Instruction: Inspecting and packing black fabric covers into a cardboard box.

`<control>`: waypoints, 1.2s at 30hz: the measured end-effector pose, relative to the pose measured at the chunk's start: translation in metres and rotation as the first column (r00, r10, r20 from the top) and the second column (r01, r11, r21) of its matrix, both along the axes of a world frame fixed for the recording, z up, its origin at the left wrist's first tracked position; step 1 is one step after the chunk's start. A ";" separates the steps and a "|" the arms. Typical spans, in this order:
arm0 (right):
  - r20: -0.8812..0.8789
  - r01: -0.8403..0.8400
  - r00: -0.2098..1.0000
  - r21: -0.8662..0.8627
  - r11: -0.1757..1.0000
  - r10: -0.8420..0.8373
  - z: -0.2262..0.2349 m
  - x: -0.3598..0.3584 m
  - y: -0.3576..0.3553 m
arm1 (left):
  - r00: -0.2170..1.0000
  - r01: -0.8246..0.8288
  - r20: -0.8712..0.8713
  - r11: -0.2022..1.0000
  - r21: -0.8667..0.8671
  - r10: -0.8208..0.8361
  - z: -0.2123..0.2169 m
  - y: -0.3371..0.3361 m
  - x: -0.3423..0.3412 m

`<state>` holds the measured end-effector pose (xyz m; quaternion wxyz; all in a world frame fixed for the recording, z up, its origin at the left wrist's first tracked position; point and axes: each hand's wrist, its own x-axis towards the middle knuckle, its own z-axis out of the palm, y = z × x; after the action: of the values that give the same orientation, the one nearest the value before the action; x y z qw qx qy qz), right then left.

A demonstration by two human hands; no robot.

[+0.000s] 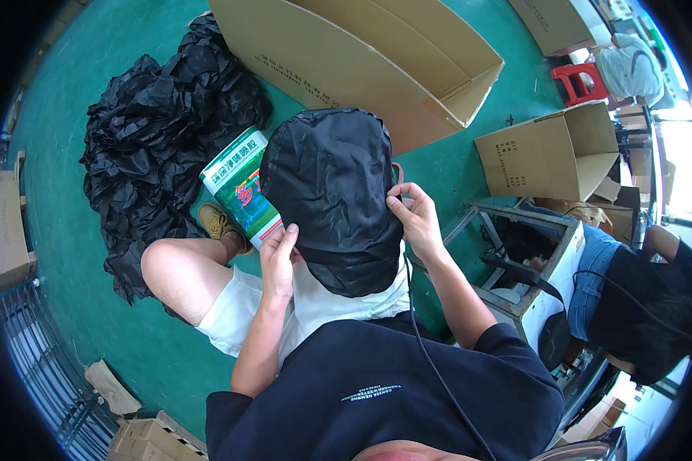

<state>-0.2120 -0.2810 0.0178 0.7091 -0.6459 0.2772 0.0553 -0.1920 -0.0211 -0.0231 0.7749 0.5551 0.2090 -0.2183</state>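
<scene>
With our left hand [276, 257] and right hand [420, 219] we pinch the black cloth cover [329, 196] at 2 opposite edges, seemingly so it stays spread.

Cover [327, 184]: black, thin fabric, faintly glossy. Outline a rounded oblong, long axis pointing away from the person. Broad face uppermost, creased throughout, folds heavier toward the near end. Held at its left edge by the left hand [279, 252], at its right by the right hand [417, 217].
</scene>
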 end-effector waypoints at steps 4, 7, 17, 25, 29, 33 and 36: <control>0.035 0.039 0.999 0.048 0.998 -0.041 0.001 -0.002 0.002 | 0.996 0.066 0.062 0.996 0.067 -0.070 -0.006 0.006 0.007; 0.068 0.034 0.997 0.011 0.999 -0.035 -0.019 -0.006 -0.007 | 0.994 0.106 0.027 0.990 0.094 -0.109 -0.016 0.009 0.003; 0.479 0.251 0.810 -0.805 0.538 0.339 0.040 0.063 0.012 | 0.416 -0.345 0.808 0.750 0.565 -0.418 0.077 -0.034 0.091; 0.261 0.104 0.791 -0.949 0.298 0.553 0.008 0.123 0.051 | 0.354 -0.314 0.662 0.583 0.749 -0.660 0.031 -0.059 0.146; 0.209 0.071 0.848 -0.956 0.285 0.487 0.012 0.114 0.056 | 0.406 -0.297 0.694 0.632 0.716 -0.595 0.020 -0.054 0.133; 0.152 0.008 0.883 -0.951 0.309 0.445 0.007 0.114 0.053 | 0.405 -0.339 0.702 0.617 0.710 -0.585 0.016 -0.056 0.130; 0.144 0.000 0.882 -0.952 0.307 0.449 0.005 0.109 0.050 | 0.417 -0.310 0.693 0.624 0.717 -0.588 0.011 -0.054 0.122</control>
<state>-0.1027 -0.2307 0.0231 0.2336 -0.9620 0.0171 -0.1402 -0.0699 -0.0756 -0.0125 0.4195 0.8676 -0.2204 0.1504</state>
